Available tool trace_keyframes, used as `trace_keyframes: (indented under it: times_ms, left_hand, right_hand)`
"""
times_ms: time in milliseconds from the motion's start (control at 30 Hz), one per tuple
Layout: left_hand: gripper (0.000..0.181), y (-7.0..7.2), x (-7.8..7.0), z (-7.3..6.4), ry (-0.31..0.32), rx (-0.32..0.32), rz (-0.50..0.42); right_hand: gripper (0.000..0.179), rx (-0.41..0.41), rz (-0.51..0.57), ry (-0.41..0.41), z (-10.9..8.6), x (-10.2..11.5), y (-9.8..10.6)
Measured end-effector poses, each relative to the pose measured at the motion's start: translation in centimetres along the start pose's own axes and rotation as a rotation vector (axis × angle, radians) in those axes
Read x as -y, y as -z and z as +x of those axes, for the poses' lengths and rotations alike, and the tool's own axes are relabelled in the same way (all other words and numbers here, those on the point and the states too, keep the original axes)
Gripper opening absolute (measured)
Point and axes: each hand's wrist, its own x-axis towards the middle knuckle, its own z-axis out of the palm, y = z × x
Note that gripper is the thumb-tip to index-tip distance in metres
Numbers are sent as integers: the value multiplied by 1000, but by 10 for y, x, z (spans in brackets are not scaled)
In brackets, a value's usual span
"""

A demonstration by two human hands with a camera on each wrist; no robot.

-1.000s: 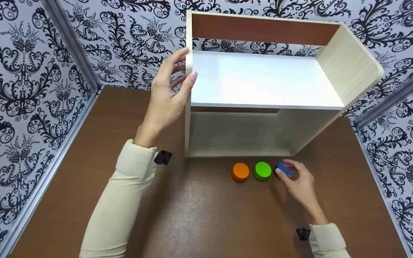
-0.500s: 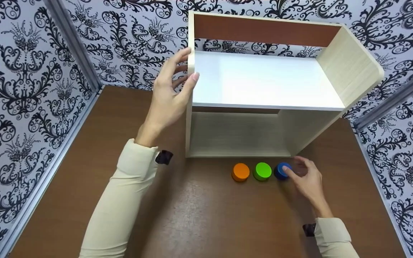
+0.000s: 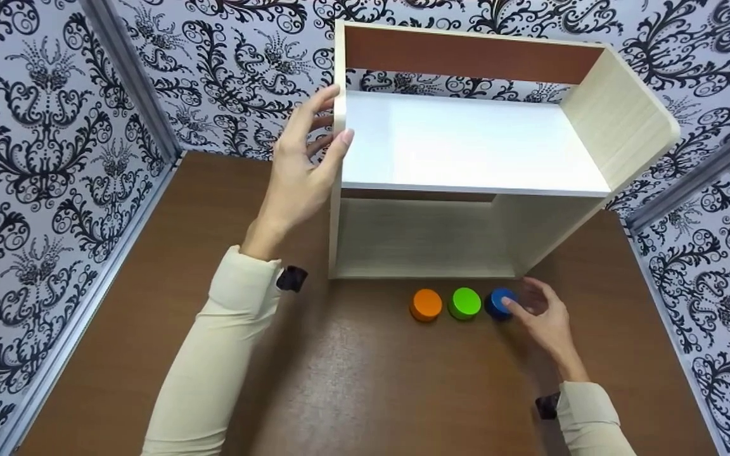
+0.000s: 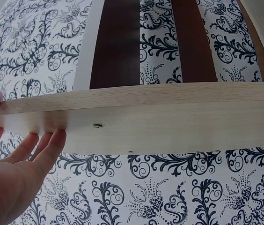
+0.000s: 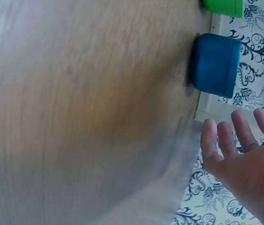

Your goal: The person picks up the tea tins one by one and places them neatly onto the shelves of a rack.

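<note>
My left hand (image 3: pixel 298 174) grips the front edge of the left side panel of a small shelf unit (image 3: pixel 476 142), thumb on the inner side and fingers on the outer. The left wrist view shows the fingertips against the pale wood panel (image 4: pixel 146 126). Close to the right of a small blue round container (image 3: pixel 500 303) is my right hand (image 3: pixel 549 323), fingers spread and loosely bent. From the right wrist, a gap shows between those fingers and the blue container (image 5: pixel 216 64), which stands upright. A green container (image 3: pixel 465 303) and an orange one (image 3: pixel 426 305) stand beside it in a row.
The shelf unit has a white middle shelf (image 3: pixel 466 142) and a pale wood bottom board (image 3: pixel 422 237). It stands on a brown table (image 3: pixel 339 380), just behind the containers. Patterned panels (image 3: pixel 35 190) with grey metal strips enclose the table at left, back and right.
My right hand has let go of the blue container and drawn back a little to the right, its fingers opening. The left hand keeps its grip on the shelf unit.
</note>
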Motion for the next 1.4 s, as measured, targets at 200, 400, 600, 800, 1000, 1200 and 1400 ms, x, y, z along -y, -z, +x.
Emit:
trace_keyframes:
  times_ms: [200, 400, 600, 800, 1000, 1200, 1400]
  left_hand:
    - [49, 0, 1, 0, 2, 3, -4]
    - [49, 0, 1, -1, -3, 3, 1]
    - [49, 0, 2, -1, -14, 1, 12]
    - [49, 0, 2, -1, -12, 4, 8]
    - [49, 0, 1, -1, 5, 6, 6]
    - [50, 0, 0, -1, 9, 3, -1]
    - [50, 1, 0, -1, 16, 4, -6]
  right_hand:
    - [73, 61, -8, -22, 3, -11, -1]
    - [79, 99, -2, -32, 4, -18, -5]
    - [79, 113, -32, -12, 1, -19, -10]
    - [79, 119, -63, 7, 1, -20, -12]
    - [79, 130, -56, 22, 3, -23, -14]
    - [77, 125, -82, 36, 4, -26, -16]
    - [75, 122, -84, 43, 5, -28, -17]
